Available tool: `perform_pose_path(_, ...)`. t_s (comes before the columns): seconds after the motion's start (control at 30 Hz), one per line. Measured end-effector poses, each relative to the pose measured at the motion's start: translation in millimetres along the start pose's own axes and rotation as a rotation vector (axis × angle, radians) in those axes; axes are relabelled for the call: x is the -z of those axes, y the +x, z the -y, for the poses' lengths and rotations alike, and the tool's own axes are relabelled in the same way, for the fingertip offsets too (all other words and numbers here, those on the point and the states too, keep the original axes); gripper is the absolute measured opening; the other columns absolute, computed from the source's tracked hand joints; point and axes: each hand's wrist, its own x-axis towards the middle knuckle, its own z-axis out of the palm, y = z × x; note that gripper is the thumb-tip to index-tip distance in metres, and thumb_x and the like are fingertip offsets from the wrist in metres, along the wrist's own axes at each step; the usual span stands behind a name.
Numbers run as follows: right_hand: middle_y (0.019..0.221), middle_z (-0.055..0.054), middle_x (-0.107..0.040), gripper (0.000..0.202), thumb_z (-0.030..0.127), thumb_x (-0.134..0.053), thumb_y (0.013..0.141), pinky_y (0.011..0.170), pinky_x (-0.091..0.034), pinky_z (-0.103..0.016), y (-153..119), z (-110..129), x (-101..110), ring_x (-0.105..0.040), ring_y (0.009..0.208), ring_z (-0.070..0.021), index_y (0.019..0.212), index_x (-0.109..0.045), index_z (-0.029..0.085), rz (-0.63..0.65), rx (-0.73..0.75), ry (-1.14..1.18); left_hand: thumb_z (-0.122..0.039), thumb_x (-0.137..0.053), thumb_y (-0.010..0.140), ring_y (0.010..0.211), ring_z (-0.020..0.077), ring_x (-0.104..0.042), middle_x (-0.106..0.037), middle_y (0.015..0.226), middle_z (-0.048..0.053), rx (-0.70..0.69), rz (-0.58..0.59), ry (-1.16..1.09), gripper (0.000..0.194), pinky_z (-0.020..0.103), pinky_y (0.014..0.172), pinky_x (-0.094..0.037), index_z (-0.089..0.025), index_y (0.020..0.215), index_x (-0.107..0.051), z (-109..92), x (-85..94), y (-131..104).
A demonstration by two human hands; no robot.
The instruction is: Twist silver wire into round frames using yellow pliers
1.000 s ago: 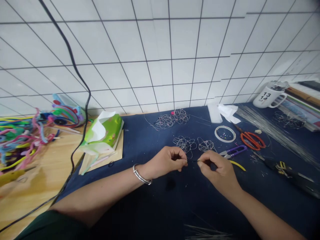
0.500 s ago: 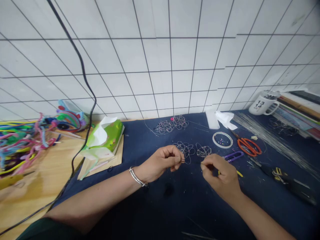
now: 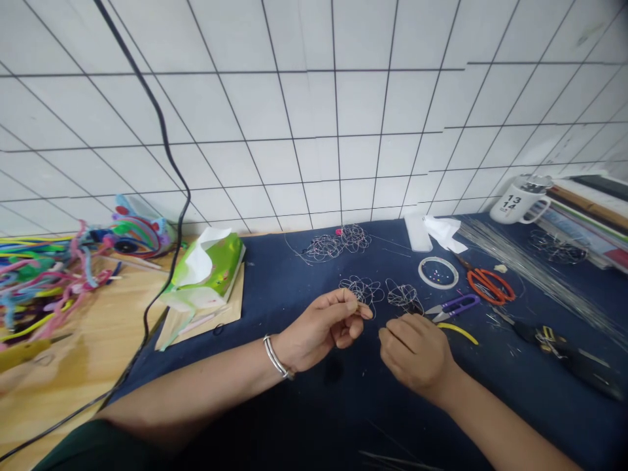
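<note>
My left hand (image 3: 330, 325), with a silver bangle at the wrist, pinches a thin wire (image 3: 364, 305) between thumb and forefinger; little of it shows. Close on its right, my right hand (image 3: 417, 350) is closed with its back turned up, and whatever its fingers hold is hidden. Just beyond the hands lie a looped, flower-like wire shape (image 3: 362, 290) and a smaller one (image 3: 402, 294). Purple-handled snips (image 3: 456, 304) and a curved yellow handle (image 3: 458, 332) rest right of my right hand.
Orange-handled scissors (image 3: 490, 286), a white ring with beads (image 3: 438, 273), black pliers (image 3: 554, 350) and a bundle of straight wires (image 3: 534, 268) lie right. More wire loops (image 3: 338, 245) sit near the wall. Left are a green tissue pack (image 3: 216, 271), pipe cleaners (image 3: 49, 281) and a black cable (image 3: 164, 131).
My right hand has turned over, back up, and its fingers have curled in nearer my left hand. My left hand has shifted slightly right. The snips and yellow handle show more fully.
</note>
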Motion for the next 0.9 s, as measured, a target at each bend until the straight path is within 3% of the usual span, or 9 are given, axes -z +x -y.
perform_pose_path(0.07,0.066,-0.002,-0.056,0.012,0.012,-0.049,0.076,0.059,-0.039,-0.030,1.4,2.7,-1.6,-0.048,0.062,-0.0139,0.077,-0.058,0.019,-0.009,-0.040,0.057,-0.027,-0.050,0.083,0.049,0.0043,-0.046,-0.059,0.085,0.005,-0.002,0.026,0.001,0.015,0.015,0.039,-0.024,-0.014,0.076,-0.046,1.7,-0.5,-1.0)
perform_pose_path(0.2,0.073,-0.002,-0.056,0.011,0.011,-0.048,0.077,0.064,-0.042,-0.027,6.3,12.9,0.1,-0.051,0.068,-0.0122,0.079,-0.056,0.019,-0.083,-0.292,0.395,-0.026,-0.052,0.082,0.043,0.0040,-0.045,-0.056,0.066,0.000,0.034,0.110,0.103,0.014,0.016,0.040,-0.027,-0.014,0.078,-0.045,7.3,-0.2,-2.0)
perform_pose_path(0.33,0.074,0.000,-0.055,0.009,0.016,-0.050,0.078,0.059,-0.043,-0.023,12.8,20.8,8.2,-0.052,0.063,-0.0101,0.085,-0.053,0.020,0.002,-0.642,0.747,-0.028,-0.055,0.080,0.046,0.0034,-0.046,-0.054,0.063,-0.001,-0.020,0.083,0.195,0.017,0.015,0.046,-0.034,-0.012,0.079,-0.049,12.1,0.1,-0.5)
perform_pose_path(0.4,0.081,0.000,-0.057,0.015,0.021,-0.051,0.079,0.060,-0.044,-0.023,15.8,22.2,12.5,-0.053,0.067,-0.0108,0.093,-0.053,0.021,0.056,-0.733,0.900,-0.029,-0.056,0.080,0.048,0.0036,-0.047,-0.055,0.065,0.000,-0.055,0.067,0.229,0.018,0.016,0.048,-0.036,-0.011,0.080,-0.050,14.1,0.9,1.1)
perform_pose_path(0.57,0.078,0.000,-0.057,0.014,0.032,-0.052,0.081,0.066,-0.043,-0.025,20.0,23.9,16.5,-0.054,0.072,-0.0122,0.087,-0.058,0.020,0.100,-0.821,1.074,-0.027,-0.057,0.079,0.050,0.0047,-0.049,-0.057,0.068,0.002,-0.099,0.092,0.303,0.017,0.017,0.051,-0.039,-0.010,0.080,-0.053,20.2,4.9,5.0)
perform_pose_path(0.77,0.068,0.001,-0.053,0.015,0.030,-0.055,0.079,0.060,-0.038,-0.023,18.5,24.2,11.3,-0.049,0.064,-0.0102,0.069,-0.059,0.018,0.066,-0.829,0.964,-0.028,-0.056,0.080,0.050,0.0058,-0.051,-0.057,0.068,0.002,-0.086,0.097,0.353,0.017,0.019,0.050,-0.041,-0.011,0.079,-0.053,23.4,8.6,6.9)
perform_pose_path(0.9,0.064,0.003,-0.049,0.015,0.029,-0.055,0.079,0.057,-0.035,-0.023,17.3,21.4,9.2,-0.043,0.060,-0.0092,0.068,-0.057,0.018,0.081,-0.838,0.958,-0.029,-0.055,0.080,0.047,0.0052,-0.049,-0.057,0.064,0.001,-0.069,0.084,0.358,0.018,0.017,0.047,-0.039,-0.012,0.082,-0.053,20.0,7.7,7.9)
